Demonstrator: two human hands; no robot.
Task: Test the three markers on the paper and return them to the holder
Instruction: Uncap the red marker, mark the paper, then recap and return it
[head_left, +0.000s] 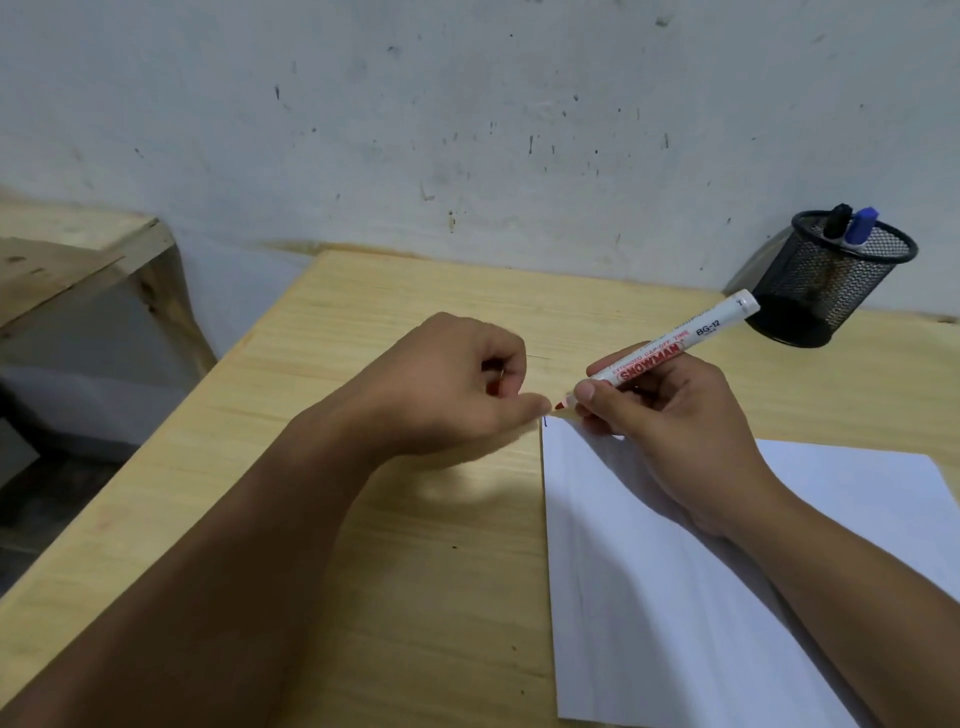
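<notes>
Light wood-grain table (415, 519) carries a smooth white paper (649, 597) at 4 o'clock. A cylindrical black mesh holder (826, 291) at 2 o'clock contains black and blue markers (852, 228). The right hand (670, 431) grips an uncapped red marker (670, 353), tip at the paper's top corner. The left hand (447, 384) is curled shut; contents indiscernible.

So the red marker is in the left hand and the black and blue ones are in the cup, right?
Not quite. The head view shows the red marker in the right hand, not the left hand, which is curled beside the tip. The rest is right: the black marker and blue marker stand in the mesh cup.
</notes>
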